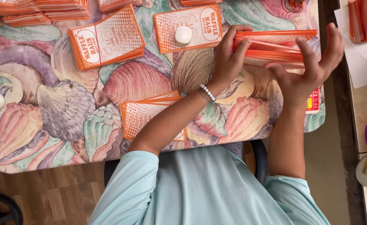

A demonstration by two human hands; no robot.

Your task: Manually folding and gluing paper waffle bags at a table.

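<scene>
My left hand [227,58] grips the left end of a thick stack of orange paper sleeves [275,43], held a little above a table covered in a seashell-pattern cloth [58,108]. My right hand [312,71] is at the stack's right end with its fingers spread. The thumb lies under the stack and one fingertip rests on its edge. A thin pale line crosses the stack; I cannot tell what it is. A beaded bracelet [207,92] is on my left wrist.
Two stacks of printed orange-and-white sleeves [106,37] [187,18] lie ahead, one bearing a white round cap [183,35]. Another stack [146,114] sits under my left forearm. More piles [37,10] are at the back left. Rubber bands [294,5] and a side counter [364,104] are to the right.
</scene>
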